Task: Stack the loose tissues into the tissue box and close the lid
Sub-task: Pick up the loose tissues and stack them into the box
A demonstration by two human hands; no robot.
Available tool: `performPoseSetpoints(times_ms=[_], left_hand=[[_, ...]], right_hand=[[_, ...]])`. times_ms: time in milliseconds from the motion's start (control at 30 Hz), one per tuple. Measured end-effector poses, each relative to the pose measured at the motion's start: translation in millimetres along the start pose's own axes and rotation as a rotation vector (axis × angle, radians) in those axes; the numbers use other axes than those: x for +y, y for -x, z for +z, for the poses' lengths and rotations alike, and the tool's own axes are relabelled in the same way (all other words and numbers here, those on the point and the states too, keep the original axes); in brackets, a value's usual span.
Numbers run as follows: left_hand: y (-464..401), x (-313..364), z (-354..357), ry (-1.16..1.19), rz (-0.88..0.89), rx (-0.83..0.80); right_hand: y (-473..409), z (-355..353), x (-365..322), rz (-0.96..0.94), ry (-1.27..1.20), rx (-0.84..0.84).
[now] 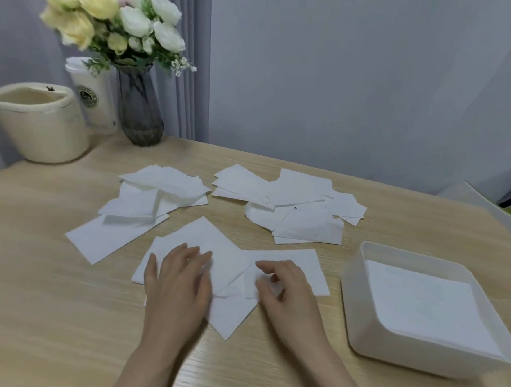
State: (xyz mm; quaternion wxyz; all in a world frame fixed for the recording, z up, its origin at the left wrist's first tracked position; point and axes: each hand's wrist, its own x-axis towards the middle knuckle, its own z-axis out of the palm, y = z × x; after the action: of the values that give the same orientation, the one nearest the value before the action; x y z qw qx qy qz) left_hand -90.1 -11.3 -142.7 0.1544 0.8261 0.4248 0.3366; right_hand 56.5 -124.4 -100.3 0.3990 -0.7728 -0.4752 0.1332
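Both of your hands are down on the nearest cluster of loose white paper tissues (214,251), at the front middle of the pale wood-grain table (43,314). Your left hand (178,281) lies flat, fingers straight and close together, pressing on the overlapping sheets. Your right hand (284,289) has its fingers curled, thumb and forefinger pinching a raised fold of one tissue. Just to your right, apart from that cluster, sits the open white plastic tissue box (357,315), rounded at the corners, with a neat stack of tissues already lying inside it (422,301); you can see no lid on it. Farther back, two more scattered heaps of tissues lie on the table: one to the left (154,195), one to the right (296,202), well apart from each other. At the far left corner stand a cream round bin with an open top (38,123), a white lidded paper cup with a green logo (91,97), and a grey glass vase (138,115) holding yellow, white and pink flowers (115,20). Grey curtains (186,37) hang behind them.
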Motion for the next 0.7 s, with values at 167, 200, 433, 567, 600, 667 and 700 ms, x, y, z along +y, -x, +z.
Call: performPoseSetpoints(times_ms=[167,200,433,567,600,667,700], left_hand=[[1,0,0,0.049,-0.086,-0.027],[0,1,-1,0.059,-0.106,-0.042],[0,2,-2,0.098,-0.118,-0.038],[0,1,-1,0.097,-0.106,-0.027],[0,1,-1,0.096,-0.105,-0.025],[0,1,0,0.094,-0.103,-0.025],[0,2,0,0.093,-0.103,-0.026]], right_hand=[[-32,19,-14,0.191,-0.028,-0.053],[-38,21,-17,0.227,0.001,-0.073],[-57,24,-21,0.334,0.15,-0.143],[-52,26,-18,0.313,0.083,-0.08],[-50,26,-18,0.305,0.067,-0.068],[-49,27,-17,0.305,0.041,-0.064],[-50,27,-17,0.314,0.034,-0.071]])
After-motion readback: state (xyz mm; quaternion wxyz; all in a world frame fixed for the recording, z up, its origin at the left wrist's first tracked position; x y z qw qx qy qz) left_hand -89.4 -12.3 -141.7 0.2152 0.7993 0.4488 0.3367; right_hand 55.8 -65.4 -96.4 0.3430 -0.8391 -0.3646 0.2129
